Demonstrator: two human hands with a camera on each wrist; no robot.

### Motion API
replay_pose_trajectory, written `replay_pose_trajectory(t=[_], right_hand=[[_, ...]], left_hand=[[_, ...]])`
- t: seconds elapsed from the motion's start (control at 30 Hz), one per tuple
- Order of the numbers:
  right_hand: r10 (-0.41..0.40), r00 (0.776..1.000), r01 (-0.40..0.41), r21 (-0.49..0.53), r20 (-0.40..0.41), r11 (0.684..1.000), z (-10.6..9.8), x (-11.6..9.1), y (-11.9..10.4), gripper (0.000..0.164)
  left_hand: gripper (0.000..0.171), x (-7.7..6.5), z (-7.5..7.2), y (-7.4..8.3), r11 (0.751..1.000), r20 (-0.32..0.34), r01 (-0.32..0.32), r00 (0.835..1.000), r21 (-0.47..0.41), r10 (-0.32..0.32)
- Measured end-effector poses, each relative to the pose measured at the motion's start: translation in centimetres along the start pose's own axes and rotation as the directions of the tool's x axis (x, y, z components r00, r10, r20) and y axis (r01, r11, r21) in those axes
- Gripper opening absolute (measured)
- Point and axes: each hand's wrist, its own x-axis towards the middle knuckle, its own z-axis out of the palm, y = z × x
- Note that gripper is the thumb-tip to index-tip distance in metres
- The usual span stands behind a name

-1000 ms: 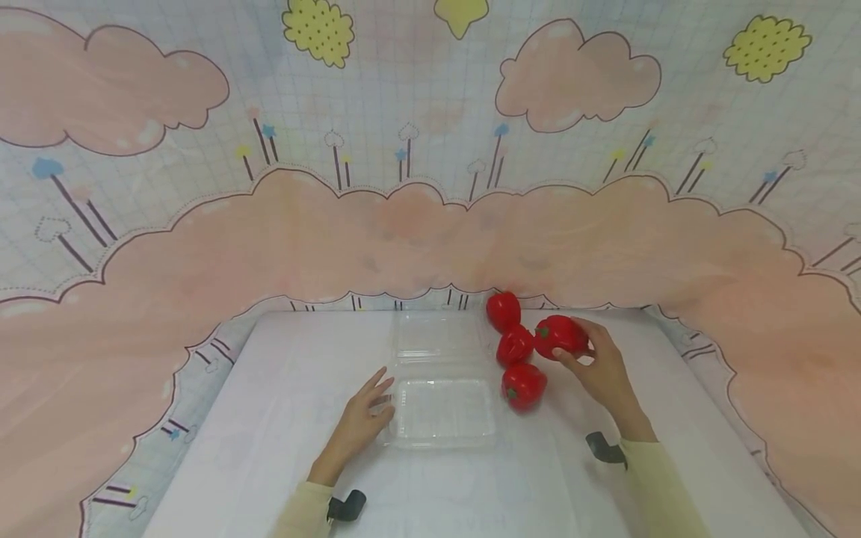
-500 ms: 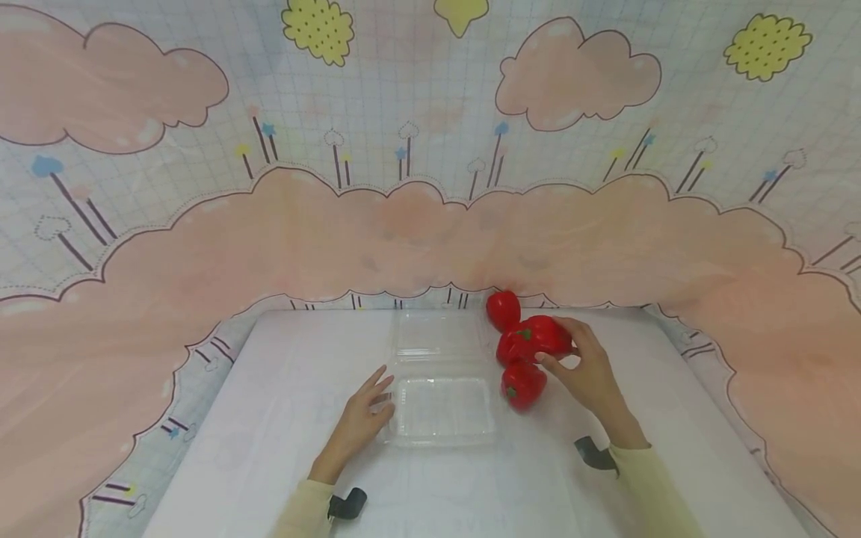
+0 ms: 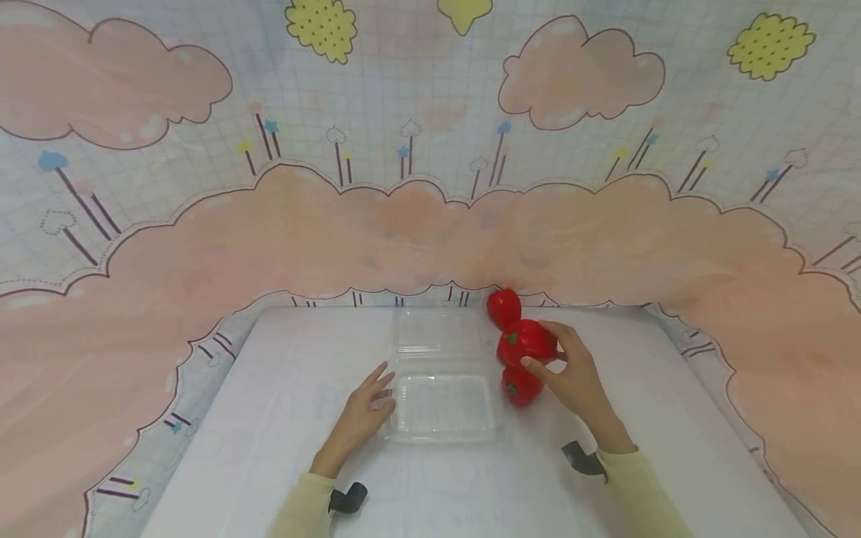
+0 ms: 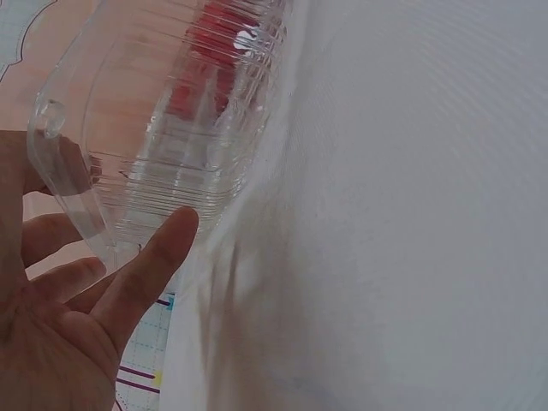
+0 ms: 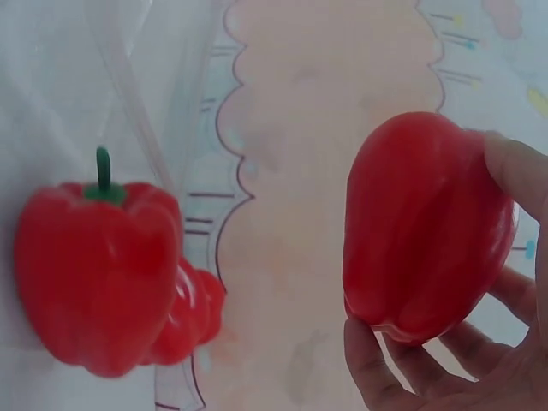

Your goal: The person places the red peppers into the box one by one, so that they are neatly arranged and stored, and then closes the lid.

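My right hand (image 3: 577,377) grips a red bell pepper (image 3: 533,345), thumb on one side and fingers round the other. In the right wrist view this pepper (image 5: 428,227) is raised off the table. Below it in the head view a second bell pepper (image 3: 519,388) shows its green stem; another (image 3: 504,308) lies farther back. The held pepper hides the one between them. My left hand (image 3: 362,418) touches the left side of a clear plastic clamshell box (image 3: 444,437), fingers spread. In the left wrist view its thumb (image 4: 163,257) lies along the box's ribbed wall (image 4: 171,193).
The box's lid (image 3: 440,332) lies folded back, away from me. White cloth (image 3: 269,418) covers the table. A curtain printed with clouds (image 3: 403,232) hangs behind the table's back edge. Both wrists carry black camera mounts (image 3: 348,499).
My right hand has carried the bell pepper leftward, towards the box, from right of the other peppers to in front of the middle one. The left hand has stayed at the box.
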Motion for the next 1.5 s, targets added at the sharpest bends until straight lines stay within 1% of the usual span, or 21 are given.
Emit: replay_pose_trajectory(t=[0.23,0.37,0.5,0.63,0.83,0.93,1.2,1.4,1.5], right_hand=[[0.015,0.999,-0.017,0.047,0.033,0.999,1.2,-0.1,-0.5,0.070],[0.061,0.996,-0.067,0.101,0.058,0.993,1.5,-0.1,-0.7,0.070],[0.111,0.991,-0.122,0.165,0.071,0.979,1.5,-0.2,-1.1,0.071],[0.142,0.986,-0.156,0.186,0.084,0.970,1.8,-0.2,-1.3,0.073],[0.216,0.965,-0.249,0.264,0.150,0.932,2.7,-0.4,-1.9,0.070],[0.234,0.956,-0.275,0.271,0.176,0.922,3.4,-0.5,-2.2,0.069],[0.279,0.937,-0.327,0.244,0.210,0.913,5.6,-0.9,-2.6,0.077],[0.304,0.926,-0.357,0.256,0.224,0.898,7.5,-1.0,-2.7,0.078],[0.306,0.924,-0.360,0.256,0.228,0.897,8.3,-1.0,-2.9,0.079]], left_hand=[[0.053,-0.1,0.0,0.1,1.000,-0.005,0.007,1.000,-0.005,-0.007],[0.054,0.0,0.1,0.0,1.000,-0.005,0.013,1.000,-0.007,-0.013],[0.053,0.0,0.2,-0.1,1.000,-0.009,0.009,1.000,0.000,-0.009],[0.053,0.0,0.2,-0.1,1.000,-0.008,0.011,1.000,0.004,-0.011],[0.052,0.0,0.1,0.0,1.000,-0.004,0.009,1.000,0.009,-0.009],[0.052,0.0,0.1,0.1,1.000,-0.003,0.014,1.000,0.001,-0.014],[0.053,0.2,0.2,-0.1,1.000,-0.008,0.006,1.000,0.022,-0.005],[0.052,0.2,0.1,-0.1,1.000,-0.003,0.000,1.000,0.008,0.000],[0.052,0.1,0.1,-0.2,1.000,0.000,-0.007,1.000,0.003,0.007]])
